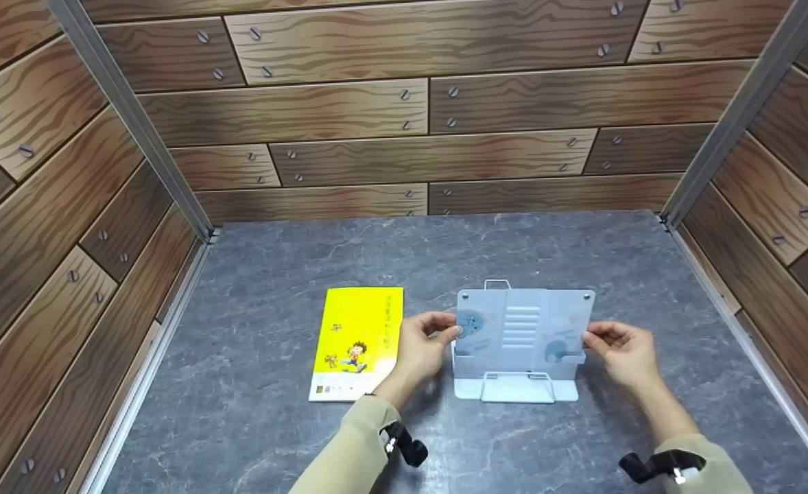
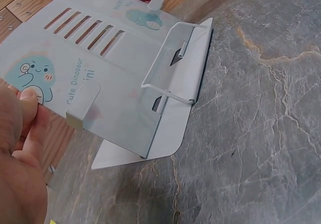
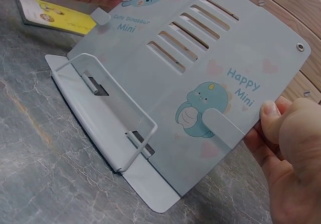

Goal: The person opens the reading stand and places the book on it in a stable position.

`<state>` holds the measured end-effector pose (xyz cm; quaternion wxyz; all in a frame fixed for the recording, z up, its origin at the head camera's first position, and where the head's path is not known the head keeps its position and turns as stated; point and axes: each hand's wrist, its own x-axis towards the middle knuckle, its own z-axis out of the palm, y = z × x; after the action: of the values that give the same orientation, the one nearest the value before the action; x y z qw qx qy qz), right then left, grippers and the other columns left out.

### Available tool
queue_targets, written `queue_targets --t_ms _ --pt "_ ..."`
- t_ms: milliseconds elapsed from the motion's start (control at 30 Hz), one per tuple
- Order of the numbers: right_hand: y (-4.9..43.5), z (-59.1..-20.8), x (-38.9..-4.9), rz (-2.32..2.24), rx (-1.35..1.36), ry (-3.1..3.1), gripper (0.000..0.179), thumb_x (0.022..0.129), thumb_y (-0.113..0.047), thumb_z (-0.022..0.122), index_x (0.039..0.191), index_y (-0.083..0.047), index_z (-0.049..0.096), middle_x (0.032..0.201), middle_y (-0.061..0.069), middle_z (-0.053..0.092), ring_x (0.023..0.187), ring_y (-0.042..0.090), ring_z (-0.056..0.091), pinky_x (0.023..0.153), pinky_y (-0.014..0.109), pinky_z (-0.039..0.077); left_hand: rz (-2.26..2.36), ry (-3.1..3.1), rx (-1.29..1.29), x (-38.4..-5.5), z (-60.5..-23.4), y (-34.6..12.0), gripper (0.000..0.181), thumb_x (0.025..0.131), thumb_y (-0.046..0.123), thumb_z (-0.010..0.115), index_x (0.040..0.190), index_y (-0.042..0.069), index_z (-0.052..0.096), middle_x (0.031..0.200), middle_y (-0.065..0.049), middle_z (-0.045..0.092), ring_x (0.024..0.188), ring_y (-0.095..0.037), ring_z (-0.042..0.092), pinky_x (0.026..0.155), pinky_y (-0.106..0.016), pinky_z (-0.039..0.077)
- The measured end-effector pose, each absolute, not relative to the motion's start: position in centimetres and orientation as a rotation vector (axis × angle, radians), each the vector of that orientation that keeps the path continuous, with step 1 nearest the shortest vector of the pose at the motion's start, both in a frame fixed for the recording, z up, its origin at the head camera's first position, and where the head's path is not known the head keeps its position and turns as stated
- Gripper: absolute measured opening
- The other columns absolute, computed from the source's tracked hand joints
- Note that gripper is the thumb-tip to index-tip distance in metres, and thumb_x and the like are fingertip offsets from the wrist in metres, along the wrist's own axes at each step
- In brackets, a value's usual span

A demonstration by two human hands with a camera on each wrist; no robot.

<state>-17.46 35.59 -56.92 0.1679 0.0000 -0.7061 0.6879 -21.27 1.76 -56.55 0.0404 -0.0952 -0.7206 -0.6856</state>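
A pale blue book stand (image 1: 520, 329) printed with cartoon dinosaurs is set up on the grey tabletop, its slotted back panel raised and tilted. Along its foot, a white wire bar (image 3: 113, 86) sticks out over the base plate (image 2: 188, 91). My left hand (image 1: 423, 346) pinches the panel's left edge between thumb and fingers, beside the dinosaur print. On the opposite edge, my right hand (image 1: 625, 353) grips the panel the same way, near a small side clip (image 3: 220, 126). Most fingertips are hidden behind the panel.
A yellow book (image 1: 356, 336) with a cartoon child on its cover lies flat left of the stand, partly beneath my left forearm. Wood-print walls (image 1: 418, 103) with metal corner rails (image 1: 133, 116) enclose the grey tabletop (image 1: 274, 254) at the back and sides.
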Motion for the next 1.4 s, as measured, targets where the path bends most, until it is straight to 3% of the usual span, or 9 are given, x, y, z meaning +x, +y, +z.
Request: queue_targets --t_ms 800,1067,1400 --pt "35.7 -56.8 -17.4 1.919 -0.043 -2.059 0.015 0.088 0.025 0.071 0.099 0.029 0.062 0.080 0.011 0.073 0.068 0.012 0.071 0.066 0.021 0.061 -2.056 -2.134 -0.360 -20.6 -55.7 2.0 0.019 0.094 0.008 0.082 0.112 0.002 0.080 0.104 -0.006 0.078 0.099 -0.018 0.074 0.085 -0.029 0.063" --pt "35.8 -56.8 -17.3 1.887 -0.024 -2.089 0.016 0.089 0.020 0.074 0.099 0.027 0.064 0.081 0.015 0.073 0.070 0.012 0.072 0.067 0.023 0.062 -2.031 -2.149 -0.335 -20.8 -55.3 2.2 0.017 0.094 0.002 0.080 0.111 -0.002 0.079 0.103 -0.008 0.078 0.097 -0.019 0.074 0.084 -0.028 0.062" --pt "35.5 -56.9 -17.3 1.919 0.008 -2.018 0.010 0.086 0.027 0.070 0.095 0.027 0.064 0.079 0.016 0.073 0.068 0.014 0.071 0.065 0.023 0.062 -1.982 -2.202 -0.301 -21.0 -55.1 2.3 0.015 0.093 -0.003 0.079 0.108 0.001 0.080 0.097 -0.003 0.078 0.092 -0.014 0.073 0.082 -0.027 0.062"
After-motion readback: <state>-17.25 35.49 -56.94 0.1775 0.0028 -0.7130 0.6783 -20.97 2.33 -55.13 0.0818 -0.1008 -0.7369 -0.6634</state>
